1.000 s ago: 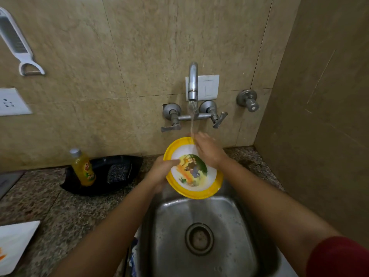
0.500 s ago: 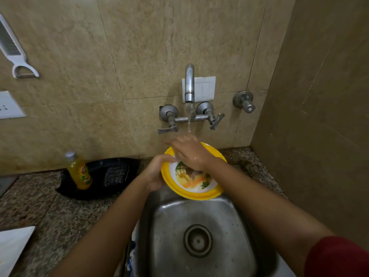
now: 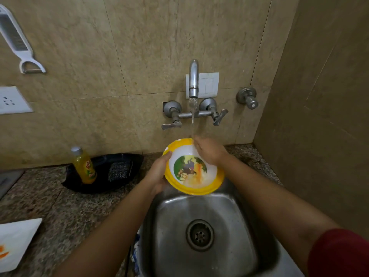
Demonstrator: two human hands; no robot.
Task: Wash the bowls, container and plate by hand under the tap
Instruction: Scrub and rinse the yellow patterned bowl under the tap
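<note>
- A person rinses a yellow-rimmed plate (image 3: 196,186) with a cartoon print at its white centre, holding it tilted toward the camera over the back edge of the steel sink (image 3: 247,226), at the middle of the frame.
- The left hand (image 3: 157,174) grips the plate's left rim, thumb over the lip and fingers behind, apparently to steady it and angle it so water runs off into the basin.
- The right hand (image 3: 209,151) lies flat and open on the plate's upper right face, gripping nothing; its fingertips meet the thin stream from the wall tap (image 3: 193,80), likely to rub the surface as the water lands.
- Water pools pale over the lower part of the print, suggesting the rinse is under way rather than finished.
- At centre left, a bottle of yellow dish liquid (image 3: 84,166) stands in a black tray (image 3: 103,184) just beside a dark scouring pad (image 3: 119,171), kept within reach on the speckled stone counter (image 3: 60,206).
- A white plate with orange smears (image 3: 18,240) sits at the lower left edge, well apart from the sink and seemingly unwashed.
- No bowls or container are in view.
</note>
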